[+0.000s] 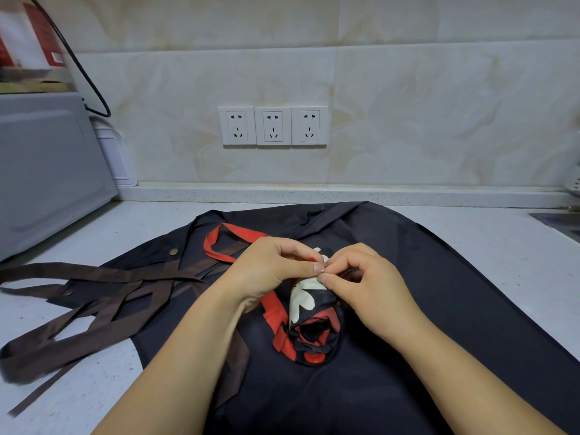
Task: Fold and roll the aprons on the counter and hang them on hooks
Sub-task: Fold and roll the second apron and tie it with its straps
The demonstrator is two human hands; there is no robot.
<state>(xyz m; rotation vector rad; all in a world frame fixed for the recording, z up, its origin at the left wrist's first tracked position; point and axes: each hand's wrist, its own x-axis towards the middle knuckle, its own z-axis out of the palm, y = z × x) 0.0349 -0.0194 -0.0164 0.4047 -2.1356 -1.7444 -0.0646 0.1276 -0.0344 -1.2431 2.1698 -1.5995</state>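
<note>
The rolled apron (pixel 314 328) lies in the middle of the counter (pixel 502 246), a tight soft bundle of black, red and cream cloth whose spiral end faces near. It rests on a dark navy apron (pixel 439 277), spread flat and lightly creased. The left hand (pixel 266 271) and right hand (pixel 367 284) meet at the roll's far end, thumbs and forefingers narrowly pinching a small bit of cloth there; the hands hide exactly what it is. A flat red strap (pixel 219 243) loops out to the far left. Brown straps (pixel 94 309) lie crossed on the left. A grey microwave (pixel 47 171) is cut off at the left edge, and three white sockets (pixel 273 125) sit in the glossy tiled wall.
</note>
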